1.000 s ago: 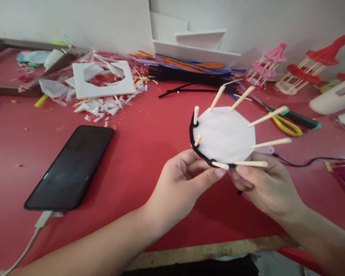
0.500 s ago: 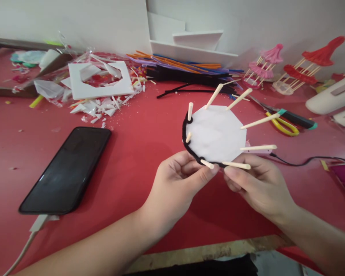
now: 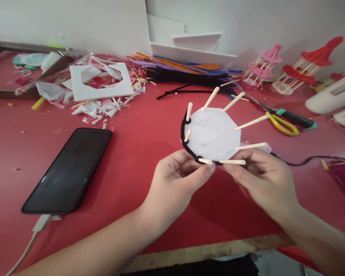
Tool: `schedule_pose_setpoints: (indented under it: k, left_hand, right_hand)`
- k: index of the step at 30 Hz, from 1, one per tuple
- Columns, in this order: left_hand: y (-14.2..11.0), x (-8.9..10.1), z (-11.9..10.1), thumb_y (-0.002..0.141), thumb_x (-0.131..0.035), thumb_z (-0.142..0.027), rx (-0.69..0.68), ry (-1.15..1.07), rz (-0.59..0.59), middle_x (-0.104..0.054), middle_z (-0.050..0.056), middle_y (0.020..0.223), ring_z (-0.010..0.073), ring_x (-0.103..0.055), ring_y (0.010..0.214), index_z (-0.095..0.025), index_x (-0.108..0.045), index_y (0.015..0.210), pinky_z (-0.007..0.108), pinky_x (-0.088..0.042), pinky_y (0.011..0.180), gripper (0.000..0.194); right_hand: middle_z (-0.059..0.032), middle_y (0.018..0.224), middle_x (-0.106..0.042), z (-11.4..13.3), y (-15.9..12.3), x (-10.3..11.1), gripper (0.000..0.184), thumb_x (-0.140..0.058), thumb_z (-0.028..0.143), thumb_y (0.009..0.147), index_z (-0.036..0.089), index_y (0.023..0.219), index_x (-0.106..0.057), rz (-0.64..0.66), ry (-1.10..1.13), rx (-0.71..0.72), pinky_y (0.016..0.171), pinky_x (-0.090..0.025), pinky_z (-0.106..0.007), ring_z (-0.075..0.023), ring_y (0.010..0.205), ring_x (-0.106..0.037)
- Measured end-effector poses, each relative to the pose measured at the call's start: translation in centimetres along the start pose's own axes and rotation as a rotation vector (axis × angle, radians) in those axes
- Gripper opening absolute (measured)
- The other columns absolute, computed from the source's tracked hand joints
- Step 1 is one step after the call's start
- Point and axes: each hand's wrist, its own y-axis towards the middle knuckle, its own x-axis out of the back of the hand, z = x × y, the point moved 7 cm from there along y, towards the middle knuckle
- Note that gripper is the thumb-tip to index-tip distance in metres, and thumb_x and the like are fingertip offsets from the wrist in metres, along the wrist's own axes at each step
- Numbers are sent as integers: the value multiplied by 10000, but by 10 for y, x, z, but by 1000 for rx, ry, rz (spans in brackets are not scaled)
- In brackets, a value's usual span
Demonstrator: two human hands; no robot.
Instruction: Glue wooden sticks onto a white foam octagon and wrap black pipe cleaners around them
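Observation:
A white many-sided foam board is held up between my two hands, with several pale wooden sticks standing out around its rim. A black pipe cleaner runs along the board's left and near edge, looped round some of the sticks. My left hand pinches the near edge at the pipe cleaner, thumb on top, beside one stick. My right hand grips near the lower right edge, its thumb by the pipe cleaner's near end. The fingers under the board are partly hidden.
A phone with a white cable lies left. Behind are foam scraps, a cut-out foam frame, and a bundle of pipe cleaners. Yellow-handled scissors lie right, below pink and red tower models.
The board has tilted slightly and shifted a little left in my hands. My right thumb has moved slightly left along the near edge. Both hands keep their hold.

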Motion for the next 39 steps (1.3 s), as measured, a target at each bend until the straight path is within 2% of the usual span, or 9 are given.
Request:
schedule_pose_setpoints:
  k: [4,7,12,17,21,25,32,36,39]
  left_hand:
    - [0,-3,-4,821,-749,-182,-35,23,44,-791,4,894,127,-732,875,-199,-747,993,165,-557,781,173]
    - [0,-6,-6,833,-733,-172,-57,36,76,-797,15,917,145,-743,897,-184,-741,974,181,-564,807,142]
    - [0,-5,-3,827,-745,-220,-34,58,66,-794,27,908,158,-745,891,-169,-734,973,196,-567,817,155]
    - [1,-2,0,796,-777,-246,16,48,18,-777,11,839,146,-736,858,-174,-735,918,184,-559,776,148]
    - [1,-3,0,773,-797,-246,5,41,0,-770,-9,778,125,-725,766,-185,-728,847,182,-558,724,118]
    - [1,-6,-1,802,-768,-269,-28,75,25,-781,16,836,155,-729,814,-188,-729,858,234,-566,768,105]
    - [2,-4,-3,831,-733,-298,-65,206,4,-763,28,874,168,-704,856,-186,-721,861,258,-545,804,116]
    - [4,-9,-6,851,-708,-222,-127,151,69,-753,49,1091,180,-675,1064,-184,-704,1004,253,-516,927,158]
    - [5,-11,-4,821,-737,-195,-121,95,80,-761,45,1100,180,-693,1052,-192,-683,971,242,-534,890,160]
  right_hand:
    - [61,527,-466,-20,-1,-11,144,-712,384,830,251,885,-708,228,186,-205,385,-287,-198,-69,457,-380]
    - [58,560,-477,-31,-2,-16,156,-694,383,853,228,833,-689,323,316,-272,419,-307,-198,-54,470,-380]
    - [53,606,-531,-36,-2,-18,141,-713,357,836,221,816,-686,294,396,-291,414,-304,-189,-38,458,-378]
    - [68,530,-488,-31,1,-21,191,-737,352,792,192,727,-655,264,430,-312,391,-317,-182,-39,414,-371]
    - [67,506,-488,-31,0,-20,254,-724,372,793,185,666,-609,228,423,-349,362,-307,-178,-46,383,-399]
    - [71,504,-483,-32,0,-20,232,-723,371,790,184,697,-623,221,404,-352,353,-310,-171,-46,378,-404]
    - [74,531,-498,-30,3,-22,225,-701,325,809,187,675,-583,218,426,-311,363,-308,-161,-37,396,-406]
    - [71,544,-497,-28,2,-21,179,-688,319,819,190,724,-609,232,407,-280,354,-299,-169,-44,402,-410]
    - [65,552,-508,-29,0,-22,199,-700,347,820,190,733,-614,271,400,-284,359,-309,-176,-48,410,-414]
